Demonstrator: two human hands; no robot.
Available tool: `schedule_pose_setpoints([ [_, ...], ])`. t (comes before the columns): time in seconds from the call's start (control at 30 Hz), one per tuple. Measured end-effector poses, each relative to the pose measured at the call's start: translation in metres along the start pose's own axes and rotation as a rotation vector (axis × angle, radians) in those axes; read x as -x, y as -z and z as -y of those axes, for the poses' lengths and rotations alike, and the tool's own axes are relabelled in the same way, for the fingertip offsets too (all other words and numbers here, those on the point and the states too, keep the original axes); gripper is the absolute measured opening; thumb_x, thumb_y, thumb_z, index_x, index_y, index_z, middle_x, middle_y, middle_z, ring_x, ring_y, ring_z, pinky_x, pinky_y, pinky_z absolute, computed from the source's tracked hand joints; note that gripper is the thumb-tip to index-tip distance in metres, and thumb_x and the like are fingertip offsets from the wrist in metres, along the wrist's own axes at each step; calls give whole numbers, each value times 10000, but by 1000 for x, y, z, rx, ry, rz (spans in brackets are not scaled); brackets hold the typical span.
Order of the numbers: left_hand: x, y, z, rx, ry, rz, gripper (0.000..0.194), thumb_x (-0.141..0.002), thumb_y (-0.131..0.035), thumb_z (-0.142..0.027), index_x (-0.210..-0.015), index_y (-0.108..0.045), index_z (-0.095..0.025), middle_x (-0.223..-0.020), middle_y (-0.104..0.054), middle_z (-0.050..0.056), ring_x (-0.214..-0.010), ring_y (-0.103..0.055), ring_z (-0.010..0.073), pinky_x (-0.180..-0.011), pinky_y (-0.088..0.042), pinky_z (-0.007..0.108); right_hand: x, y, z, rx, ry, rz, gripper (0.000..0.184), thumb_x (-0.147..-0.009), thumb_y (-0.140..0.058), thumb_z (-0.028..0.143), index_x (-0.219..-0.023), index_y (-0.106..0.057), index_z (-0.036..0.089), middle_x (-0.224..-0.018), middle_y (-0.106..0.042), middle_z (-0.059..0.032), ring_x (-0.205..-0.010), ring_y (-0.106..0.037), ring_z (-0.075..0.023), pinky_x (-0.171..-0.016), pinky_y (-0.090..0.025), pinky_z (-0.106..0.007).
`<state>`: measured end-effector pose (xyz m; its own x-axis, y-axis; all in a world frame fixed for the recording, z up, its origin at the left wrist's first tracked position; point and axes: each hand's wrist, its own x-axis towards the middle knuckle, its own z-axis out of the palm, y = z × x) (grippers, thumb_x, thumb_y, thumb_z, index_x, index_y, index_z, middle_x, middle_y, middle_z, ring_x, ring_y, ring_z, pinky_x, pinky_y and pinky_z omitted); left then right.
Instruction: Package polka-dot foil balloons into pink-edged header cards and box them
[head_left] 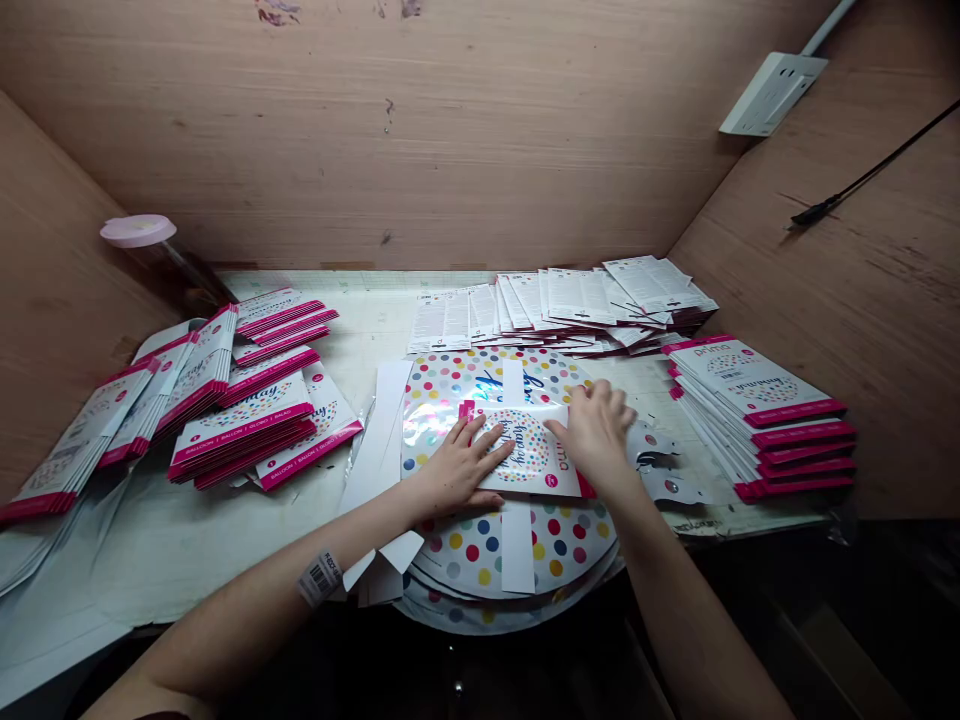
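A stack of flat round foil balloons with coloured polka dots lies at the table's near edge. A white card with a pink edge and a dotted "happy" print rests on the top balloon. My left hand lies flat on the card's left side, fingers spread. My right hand presses on the card's right side, fingers bent down over its upper edge. A folded white paper strip runs down the balloon's middle.
Piles of pink-edged packaged balloons lie at the left and at the right. Overlapping white printed sheets spread along the back. A pink-lidded jar stands at far left. Wooden walls enclose the table; a socket is mounted upper right.
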<state>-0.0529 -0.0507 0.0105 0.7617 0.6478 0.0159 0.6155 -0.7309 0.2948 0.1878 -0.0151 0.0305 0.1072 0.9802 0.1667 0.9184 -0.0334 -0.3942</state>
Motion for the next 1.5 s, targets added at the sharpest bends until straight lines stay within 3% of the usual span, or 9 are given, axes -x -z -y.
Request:
schedule_pose_setpoints([
  [0.1,-4,14,-2,10,-31,-7,779,-828,-559,-671,-1449,-404,-227,-1495,-391,167,-1414,-217,464,-1134,-167,630,-53,-21,19,-75,133,162,336,-846,-621,389,-1108,-576,185,-1190,-516,-151,-1159,-485,-336,-952,-412,-489],
  [0.23,-19,29,0,12,-37,24,870,-603,-712,-757,-1255,-581,-197,-1511,-315,218,-1383,-169,578,-1107,-81,710,-108,-43,31,-115,153,221,418,-673,-779,315,-1023,-600,172,-1054,-564,-93,-1035,-544,-272,-871,-465,-391],
  [0.47,-33,27,2,-1,40,36,1028,-455,-755,-790,-1263,-515,-201,-1526,-273,249,-1355,-241,570,-1098,-107,695,-122,-36,25,-233,273,194,135,-733,-688,229,-824,-608,169,-721,-631,15,-651,-577,-137,-627,-459,-245],
  [0.73,-29,21,6,55,48,-29,1017,-494,-696,-798,-1242,-487,-141,-1514,-312,249,-1377,-241,501,-1135,-137,630,-41,11,20,-221,586,13,164,-913,-571,231,-840,-710,184,-832,-724,-58,-810,-645,-195,-754,-495,-310],
  [0.87,-28,18,9,65,68,-10,1040,-482,-673,-825,-1257,-468,-162,-1549,-272,222,-1405,-220,480,-1155,-149,614,-3,11,13,-154,644,-90,269,-980,-460,203,-1001,-721,143,-948,-743,-134,-888,-659,-252,-773,-523,-390],
  [1.1,-28,13,10,85,87,-35,1218,-407,-739,-810,-1365,-388,-143,-1544,-280,236,-1418,-214,468,-1181,-125,583,11,7,19,-55,741,-406,183,-932,-536,122,-933,-712,172,-1221,-679,-125,-1132,-609,-291,-897,-548,-458],
  [1.27,-29,10,11,98,90,-44,1428,-435,-753,-780,-1530,-88,-149,-1553,-262,230,-1423,-208,458,-1166,-140,577,43,-8,19,-102,766,-224,228,-941,-485,90,-950,-701,164,-1014,-740,-106,-1008,-673,-251,-939,-550,-458],
  [1.4,-31,10,11,-17,47,10,1263,-513,-683,-817,-1505,-270,-154,-1556,-241,244,-1398,-220,488,-1147,-121,590,75,-9,12,-244,731,-152,214,-955,-478,121,-981,-686,163,-1032,-725,-122,-1035,-664,-242,-978,-529,-445],
  [1.5,-32,11,11,-43,55,22,1249,-516,-655,-841,-1500,-305,-157,-1565,-233,231,-1382,-226,496,-1139,-147,573,105,10,5,-303,803,60,115,-923,-605,255,-975,-668,175,-973,-708,-95,-966,-635,-248,-912,-540,-453],
])
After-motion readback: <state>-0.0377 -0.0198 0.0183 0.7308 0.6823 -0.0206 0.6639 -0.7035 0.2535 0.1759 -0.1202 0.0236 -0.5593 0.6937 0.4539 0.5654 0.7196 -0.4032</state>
